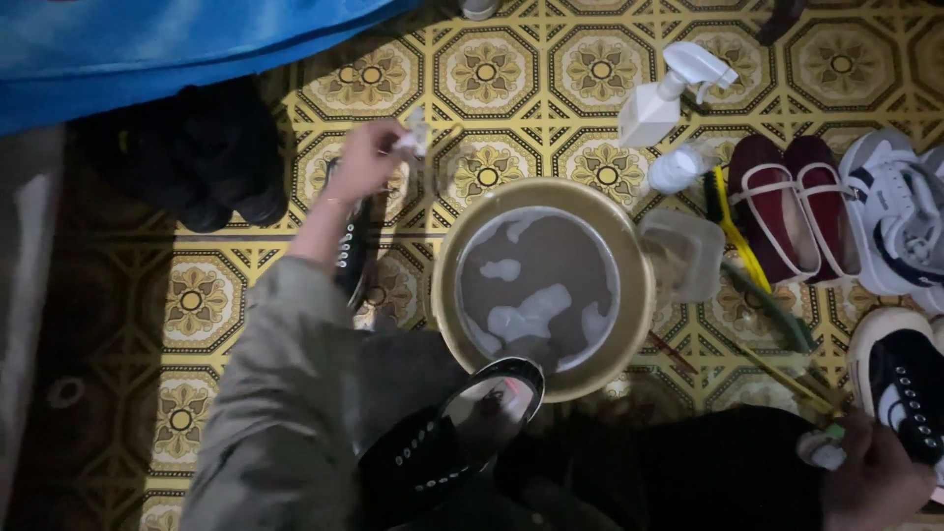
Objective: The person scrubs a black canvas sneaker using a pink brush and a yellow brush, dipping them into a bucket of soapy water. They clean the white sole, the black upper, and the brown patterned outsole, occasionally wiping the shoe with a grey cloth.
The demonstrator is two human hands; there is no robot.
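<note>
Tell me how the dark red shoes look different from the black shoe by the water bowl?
The dark red shoes have white straps; the black shoe has rows of lace holes. The red ones lie as a pair on the tiled floor; the black one leans alone against the bowl. Both have pale insides.

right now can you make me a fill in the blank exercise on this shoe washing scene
1. The basin holds murky water with patches of ____ on top.
2. The spray bottle beyond the basin is ____ in colour.
3. The strap shoes right of the basin are dark ____.
4. A black shoe rests against the basin's ____ rim.
5. The left hand is stretched out over a black ____.

Missing words: foam; white; red; near; shoe
</note>
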